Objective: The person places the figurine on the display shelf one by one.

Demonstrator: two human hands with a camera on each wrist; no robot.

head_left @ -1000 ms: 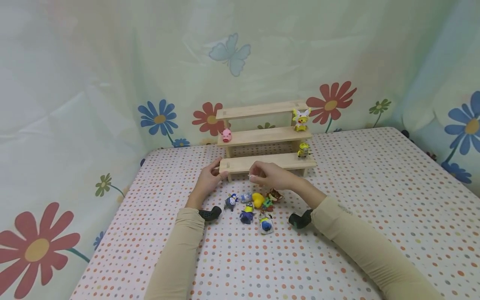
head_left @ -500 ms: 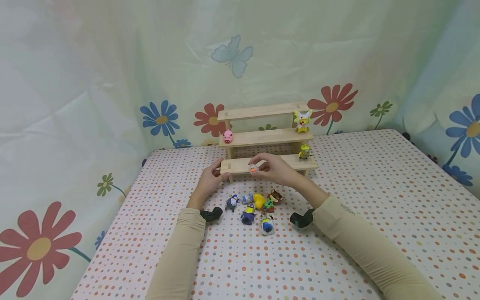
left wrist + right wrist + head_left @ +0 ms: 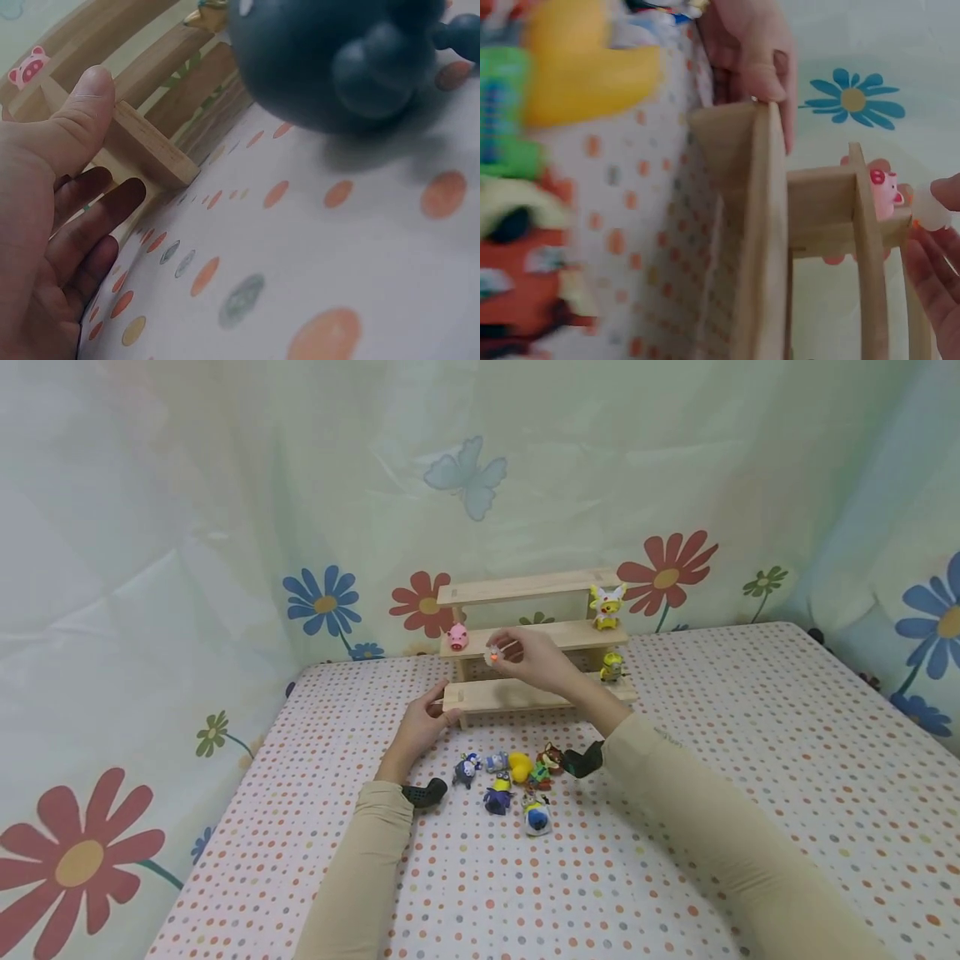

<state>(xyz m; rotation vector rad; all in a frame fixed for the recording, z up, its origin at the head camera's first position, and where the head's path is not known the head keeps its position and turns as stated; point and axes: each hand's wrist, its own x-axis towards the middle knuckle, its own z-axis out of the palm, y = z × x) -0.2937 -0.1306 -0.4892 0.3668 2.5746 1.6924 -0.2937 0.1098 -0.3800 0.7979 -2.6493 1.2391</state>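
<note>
My left hand point(image 3: 418, 728) grips the left end of the bottom step of a three-tier wooden shelf point(image 3: 517, 695), with the thumb at its front edge. My right hand point(image 3: 537, 662) pinches a small white figurine point(image 3: 492, 656) with an orange spot, in front of the middle tier. In the right wrist view that white figurine point(image 3: 930, 211) is between thumb and fingers, close to a pink pig figurine point(image 3: 885, 193). The pig stands at the middle tier's left end. A yellow figure in a white hood point(image 3: 606, 607) sits at that tier's right end. Below it stands a minion figurine point(image 3: 611, 667).
Several toys lie on the dotted tablecloth before the shelf: a dark blue figure point(image 3: 467, 770), a yellow heart-shaped piece point(image 3: 520, 767), a purple-clad minion point(image 3: 498, 795), a fox figure point(image 3: 550, 760) and a bagged figure point(image 3: 536, 817). A flowered curtain point(image 3: 360, 485) hangs behind.
My right hand has risen from in front of the bottom step to the middle tier, carrying the white figurine up and slightly left. The left hand keeps its grip on the shelf.
</note>
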